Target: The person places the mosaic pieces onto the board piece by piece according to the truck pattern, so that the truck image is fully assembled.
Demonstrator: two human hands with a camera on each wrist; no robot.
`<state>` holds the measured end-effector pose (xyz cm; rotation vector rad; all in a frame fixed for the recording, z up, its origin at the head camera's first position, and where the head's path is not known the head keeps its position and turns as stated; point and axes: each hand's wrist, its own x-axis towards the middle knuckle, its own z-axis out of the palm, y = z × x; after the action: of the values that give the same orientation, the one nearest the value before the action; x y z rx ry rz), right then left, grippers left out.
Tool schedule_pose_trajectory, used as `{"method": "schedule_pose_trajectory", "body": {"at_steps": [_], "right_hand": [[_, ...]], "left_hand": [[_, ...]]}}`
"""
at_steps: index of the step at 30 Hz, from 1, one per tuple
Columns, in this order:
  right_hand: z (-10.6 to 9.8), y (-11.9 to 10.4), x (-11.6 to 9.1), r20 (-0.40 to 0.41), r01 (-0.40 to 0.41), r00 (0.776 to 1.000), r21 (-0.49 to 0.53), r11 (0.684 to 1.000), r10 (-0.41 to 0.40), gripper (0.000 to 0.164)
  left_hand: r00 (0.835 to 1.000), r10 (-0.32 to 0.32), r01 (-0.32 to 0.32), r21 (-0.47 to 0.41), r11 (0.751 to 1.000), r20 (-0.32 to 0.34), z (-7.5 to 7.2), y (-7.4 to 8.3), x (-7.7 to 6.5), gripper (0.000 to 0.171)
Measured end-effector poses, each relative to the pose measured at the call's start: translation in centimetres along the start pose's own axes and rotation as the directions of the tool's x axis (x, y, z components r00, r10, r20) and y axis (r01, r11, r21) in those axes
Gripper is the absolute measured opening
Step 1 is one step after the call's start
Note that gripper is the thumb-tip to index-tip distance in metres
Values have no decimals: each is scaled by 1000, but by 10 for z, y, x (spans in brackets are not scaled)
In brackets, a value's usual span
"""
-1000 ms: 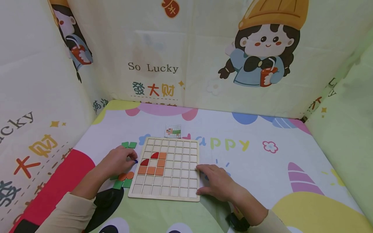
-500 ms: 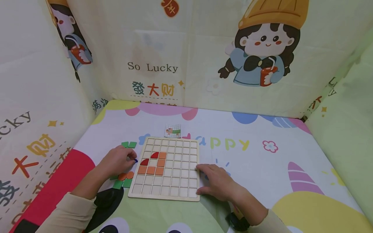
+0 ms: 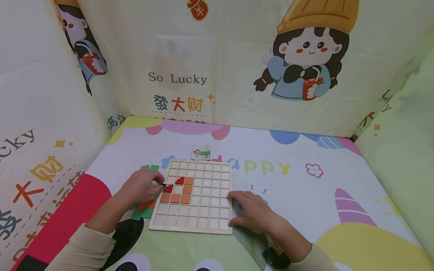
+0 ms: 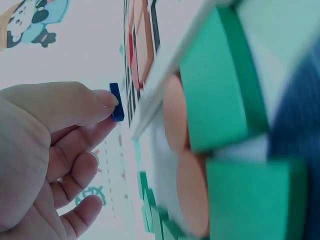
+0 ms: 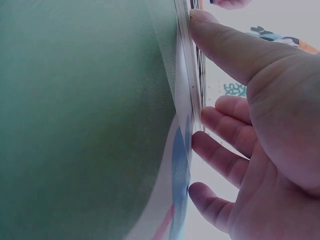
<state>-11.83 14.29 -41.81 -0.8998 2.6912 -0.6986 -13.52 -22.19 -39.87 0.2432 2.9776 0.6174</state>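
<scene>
Left hand (image 3: 141, 186) shifted rightward (pinching blue piece (image 4: 117, 104)); right hand (image 3: 253, 211) touches board (image 3: 205, 213)

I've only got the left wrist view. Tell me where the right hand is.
Observer: The right hand rests at the right edge of the gridded board.
Operator: Good. Now describe what lies just past the board's far edge.
Observer: A small picture card, printed with a grid and a figure that is partly green.
Operator: Count the red pieces set in the board.
Observer: Two red pieces, each with one curved edge.
</scene>
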Motion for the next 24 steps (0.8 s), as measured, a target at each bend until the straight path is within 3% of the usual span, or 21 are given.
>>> {"method": "schedule_pose_trajectory", "body": {"at_steps": [12, 24], "right_hand": [[1, 1, 0, 0, 0, 1000, -1, 1000, 0, 74], [-1, -1, 0, 8, -7, 1000, 5, 1000, 7, 75]], "left_hand": [[997, 70, -70, 8, 998, -16, 8, 20, 4, 15], [992, 124, -124, 12, 992, -37, 18, 25, 8, 12]]}}
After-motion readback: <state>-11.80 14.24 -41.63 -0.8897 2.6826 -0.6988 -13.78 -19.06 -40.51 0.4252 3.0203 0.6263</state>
